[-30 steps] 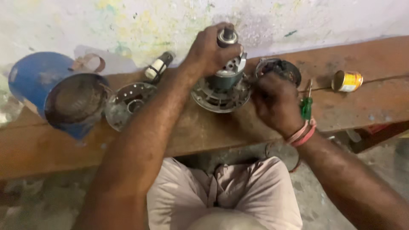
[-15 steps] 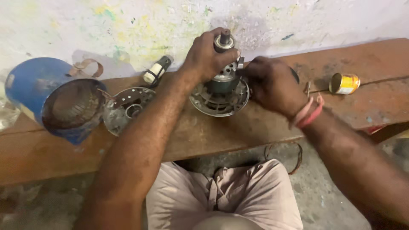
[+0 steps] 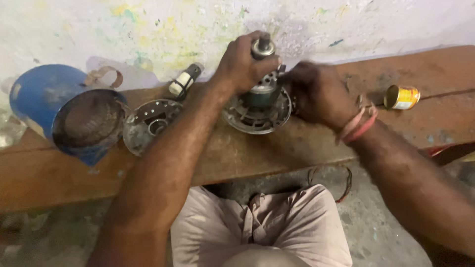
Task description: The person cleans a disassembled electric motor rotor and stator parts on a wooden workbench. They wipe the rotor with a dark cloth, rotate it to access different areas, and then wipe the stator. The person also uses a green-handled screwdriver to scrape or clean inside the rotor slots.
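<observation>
A round grey motor assembly [image 3: 257,111] stands on a brown wooden bench [image 3: 277,148], with a metal shaft [image 3: 262,48] rising from its middle. My left hand [image 3: 241,62] is closed around the top of that shaft. My right hand [image 3: 316,94] presses against the right side of the motor body, fingers curled on it; it is blurred, and what lies under it is hidden. Red bands circle my right wrist [image 3: 357,126].
A round perforated metal cover [image 3: 148,123] lies left of the motor. Further left, a blue cylindrical housing [image 3: 64,111] lies on its side. A small white-and-black cylinder [image 3: 184,80] rests by the wall. A yellow tin [image 3: 402,97] lies at right.
My right hand has moved from the bench's front right up to the motor's right side, covering the part and green-handled tool seen there. My left hand keeps its hold on the shaft.
</observation>
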